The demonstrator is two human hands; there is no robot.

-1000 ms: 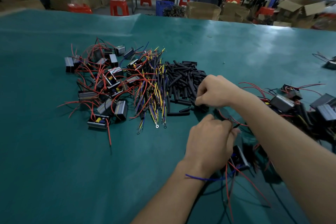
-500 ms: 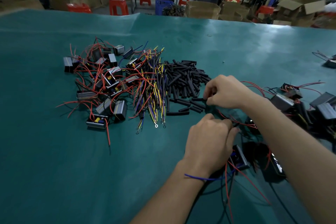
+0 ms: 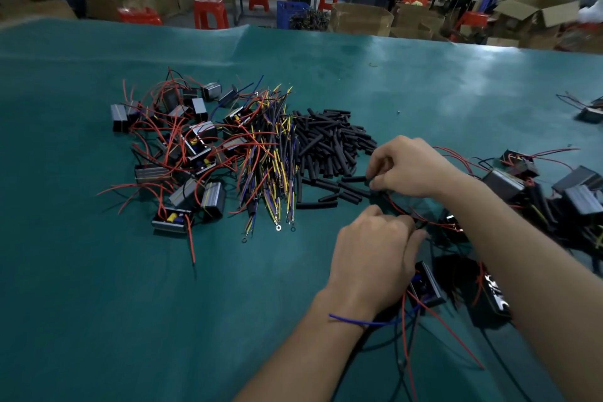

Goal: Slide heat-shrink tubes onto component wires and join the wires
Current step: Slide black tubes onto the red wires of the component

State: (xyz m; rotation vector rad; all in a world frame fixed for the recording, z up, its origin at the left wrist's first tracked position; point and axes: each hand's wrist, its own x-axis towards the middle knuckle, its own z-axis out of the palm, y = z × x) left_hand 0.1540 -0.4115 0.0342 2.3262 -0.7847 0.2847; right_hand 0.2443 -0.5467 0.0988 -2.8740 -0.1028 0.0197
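Under left hand (image 3: pixel 372 258): grip hidden

Left hand (image 3: pixel 372 258) fingertips hidden behind knuckles; component (image 3: pixel 425 285) partly covered; right forearm cut off.

The bench (image 3: pixel 98 303) wears a matt teal cloth-like cover, faintly sheened. Just beyond the right grip (image 3: pixel 408 170), the heat-shrink tubes (image 3: pixel 329 143) look matt black. Farther left, component boxes (image 3: pixel 213 201) show dull ribbed metal and wires (image 3: pixel 192 248) have smooth plastic-looking insulation.
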